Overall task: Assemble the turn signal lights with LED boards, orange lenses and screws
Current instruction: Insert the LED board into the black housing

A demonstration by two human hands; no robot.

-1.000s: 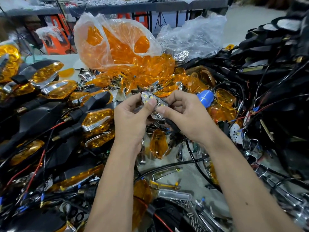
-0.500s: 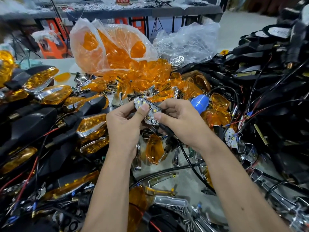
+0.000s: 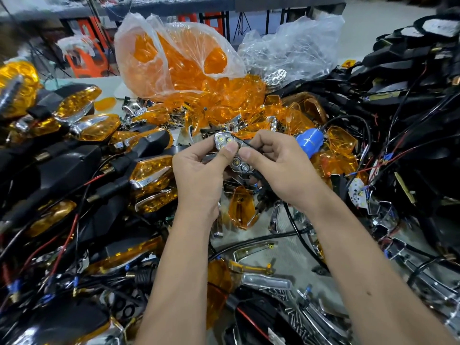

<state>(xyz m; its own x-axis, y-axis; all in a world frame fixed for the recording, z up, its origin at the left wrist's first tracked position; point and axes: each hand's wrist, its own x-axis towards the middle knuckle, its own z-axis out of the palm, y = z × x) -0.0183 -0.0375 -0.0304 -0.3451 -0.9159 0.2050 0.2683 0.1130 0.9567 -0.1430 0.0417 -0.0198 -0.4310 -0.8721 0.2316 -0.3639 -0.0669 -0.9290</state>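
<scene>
A turn signal light with a chrome reflector and white LEDs showing, no lens on it, is held over the middle of the bench. My left hand grips its left side, the thumb pressing on the reflector face. My right hand pinches its right side with thumb and fingers; a black wire trails down from it. Loose orange lenses lie just below the hands. An LED board lies to the right.
A clear bag of orange lenses stands behind, a second clear bag beside it. Finished lights with orange lenses pile at the left. Black housings and wires heap at the right. A blue screwdriver handle lies behind my right hand.
Both hands keep hold of the light at about the same place. My left thumb has slid along the reflector face and the light has turned slightly.
</scene>
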